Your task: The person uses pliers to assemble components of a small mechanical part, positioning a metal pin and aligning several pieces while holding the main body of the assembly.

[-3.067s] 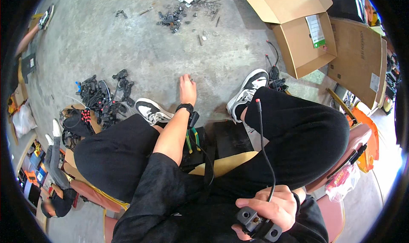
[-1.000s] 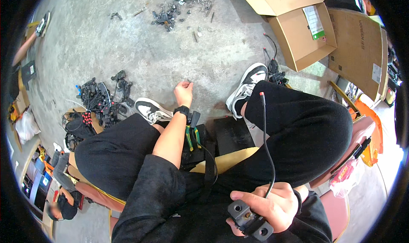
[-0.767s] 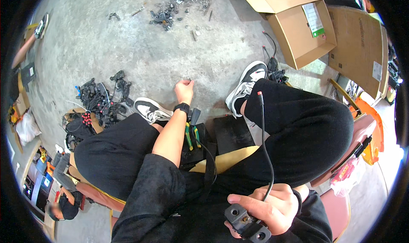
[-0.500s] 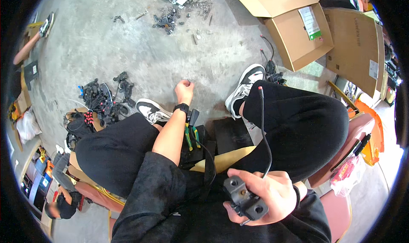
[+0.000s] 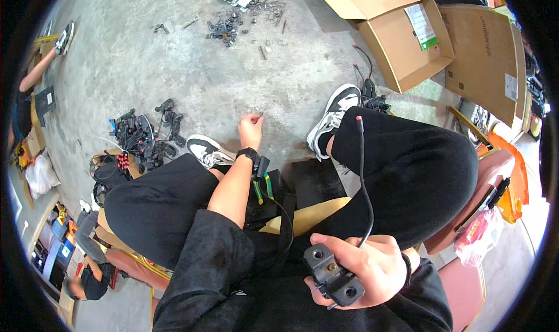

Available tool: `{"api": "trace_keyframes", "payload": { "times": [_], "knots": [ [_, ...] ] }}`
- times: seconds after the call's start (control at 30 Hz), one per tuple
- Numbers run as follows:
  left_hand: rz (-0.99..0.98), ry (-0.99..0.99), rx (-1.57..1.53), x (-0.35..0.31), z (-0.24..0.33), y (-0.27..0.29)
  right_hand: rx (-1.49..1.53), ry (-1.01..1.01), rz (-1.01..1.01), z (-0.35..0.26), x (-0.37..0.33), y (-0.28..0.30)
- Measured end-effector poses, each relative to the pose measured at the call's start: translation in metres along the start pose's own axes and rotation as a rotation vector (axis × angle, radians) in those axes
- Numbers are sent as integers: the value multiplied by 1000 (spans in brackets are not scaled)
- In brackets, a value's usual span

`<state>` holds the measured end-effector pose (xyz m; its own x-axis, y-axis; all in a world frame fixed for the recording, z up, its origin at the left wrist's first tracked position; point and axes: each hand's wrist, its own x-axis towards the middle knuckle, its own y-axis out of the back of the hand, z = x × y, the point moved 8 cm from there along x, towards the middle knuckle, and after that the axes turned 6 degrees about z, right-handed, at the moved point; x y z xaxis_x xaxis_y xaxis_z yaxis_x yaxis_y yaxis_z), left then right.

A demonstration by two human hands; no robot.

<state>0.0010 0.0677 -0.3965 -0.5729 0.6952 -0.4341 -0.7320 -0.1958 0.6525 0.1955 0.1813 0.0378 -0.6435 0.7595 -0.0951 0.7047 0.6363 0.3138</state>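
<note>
— What is in hand? The right hand (image 5: 364,268) has its fingers clamped on a black connector block (image 5: 333,275) at the lap; the left hand (image 5: 251,127), fingers pinched together, reaches toward the concrete floor (image 5: 174,58).

— The risk? Its dangling black cable (image 5: 364,175) could snag the knee and tug the block loose.

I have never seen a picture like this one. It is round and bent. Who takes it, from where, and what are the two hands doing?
A camera worn on a person's head takes it, looking down; its wide lens bends straight edges. The person sits, black-trousered knees apart, above a concrete floor. The left hand reaches down to the floor, fingers pinched together; whether it holds something is too small to tell. The right hand, near the body, has a grip on a dark metal block with holes, with a black cable rising beside it. On the floor lie a heap of black cable parts, small metal pieces and open cardboard boxes.
</note>
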Motion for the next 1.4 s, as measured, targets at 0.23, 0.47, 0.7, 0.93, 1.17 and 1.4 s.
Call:
{"api": "trace_keyframes", "payload": {
  "times": [0.23, 0.47, 0.7, 0.93, 1.17, 1.4],
  "knots": [
    [44, -111, 148, 0, -4, -5, 25, -93, -37, -1, 7, -3],
    [86, -94, -53, -3, 12, 2, 90, -70, -10, 2, 4, -4],
    [-10, -131, 3, 4, 26, -13, 50, -97, 31, 1, 5, -2],
    [30, -175, 23, 4, 17, -13, 36, -70, 15, 0, 7, -5],
    [93, -7, -86, 14, 10, 8, -16, -144, -28, 7, 12, -7],
    [191, -84, -643, 6, 150, 108, -90, -431, 291, 25, 19, -1]
  ]
}}
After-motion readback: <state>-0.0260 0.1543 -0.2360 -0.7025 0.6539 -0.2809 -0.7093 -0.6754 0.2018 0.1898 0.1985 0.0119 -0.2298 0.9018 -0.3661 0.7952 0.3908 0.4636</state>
